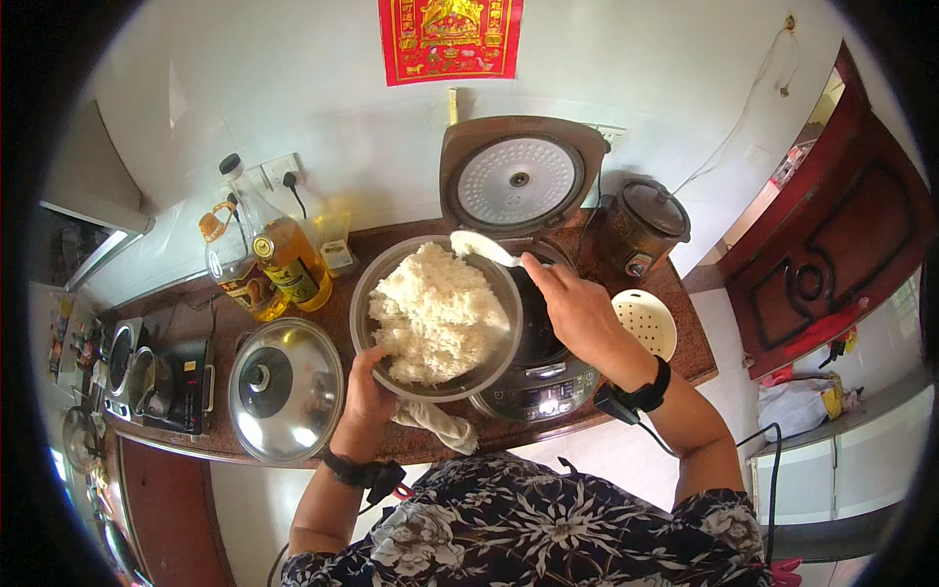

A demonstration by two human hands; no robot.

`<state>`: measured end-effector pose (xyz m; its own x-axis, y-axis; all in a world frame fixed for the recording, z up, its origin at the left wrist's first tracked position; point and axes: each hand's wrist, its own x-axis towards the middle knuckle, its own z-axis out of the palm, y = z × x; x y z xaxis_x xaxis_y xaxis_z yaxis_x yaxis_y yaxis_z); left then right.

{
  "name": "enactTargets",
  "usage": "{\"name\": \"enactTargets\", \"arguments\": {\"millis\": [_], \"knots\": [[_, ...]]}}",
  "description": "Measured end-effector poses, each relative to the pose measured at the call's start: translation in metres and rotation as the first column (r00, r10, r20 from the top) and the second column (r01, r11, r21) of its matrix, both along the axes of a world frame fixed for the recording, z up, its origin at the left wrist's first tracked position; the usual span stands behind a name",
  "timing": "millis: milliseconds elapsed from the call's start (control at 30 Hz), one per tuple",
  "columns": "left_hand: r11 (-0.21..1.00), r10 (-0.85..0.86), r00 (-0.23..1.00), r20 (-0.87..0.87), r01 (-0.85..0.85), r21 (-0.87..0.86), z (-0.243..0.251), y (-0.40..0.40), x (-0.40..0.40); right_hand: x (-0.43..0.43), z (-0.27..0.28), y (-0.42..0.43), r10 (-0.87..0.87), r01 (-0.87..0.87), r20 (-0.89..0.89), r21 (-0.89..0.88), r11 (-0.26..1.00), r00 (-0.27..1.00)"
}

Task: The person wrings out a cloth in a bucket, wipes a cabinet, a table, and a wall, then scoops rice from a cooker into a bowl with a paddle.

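My left hand [369, 392] grips the near left rim of a round metal bowl [359, 302], its thumb over the edge. A large mound of cooked white rice [433, 315] fills much of the bowl. In my right hand [587, 312] is a white rice paddle [484, 247], its blade over the bowl's far rim with rice at its tip. The bowl partly covers a rice cooker [546, 396], whose lid [517, 176] stands raised behind. Inside the cooker a dark pot [530, 319] shows; its contents are mostly hidden by the bowl and my right hand.
A domed steel pan lid [286, 396] lies left of the bowl, with two oil bottles [293, 268] behind it. A cloth [440, 425] rests at the counter's front edge. To the right are a perforated white steamer tray [645, 323] and a small dark electric pot [645, 224].
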<state>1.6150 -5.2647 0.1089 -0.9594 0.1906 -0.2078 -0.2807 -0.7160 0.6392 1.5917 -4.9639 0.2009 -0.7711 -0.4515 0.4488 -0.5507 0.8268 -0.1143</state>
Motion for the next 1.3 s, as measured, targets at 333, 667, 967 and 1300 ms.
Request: {"name": "enactTargets", "arguments": {"millis": [333, 667, 967, 1300], "knots": [[0.999, -0.035, 0.998, 0.043, 0.036, -0.019, -0.002, 0.016, -0.005, 0.014, -0.014, 0.007, -0.112, 0.116, -0.116, 0.029, 0.993, 0.987], [0.999, -0.042, 0.999, 0.031, 0.041, 0.013, 0.007, 0.020, 0.006, 0.013, -0.004, 0.006, -0.042, 0.065, -0.193, 0.115, 0.991, 0.980], [0.994, -0.040, 0.996, -0.083, 0.032, -0.102, -0.008, 0.014, 0.009, 0.006, -0.006, 0.001, -0.070, 0.088, -0.117, 0.155, 0.984, 0.991], [0.996, -0.018, 0.995, -0.102, 0.009, -0.087, -0.015, 0.019, 0.016, 0.015, 0.008, -0.011, -0.009, 0.022, -0.039, 0.346, 0.938, 0.999]]}}
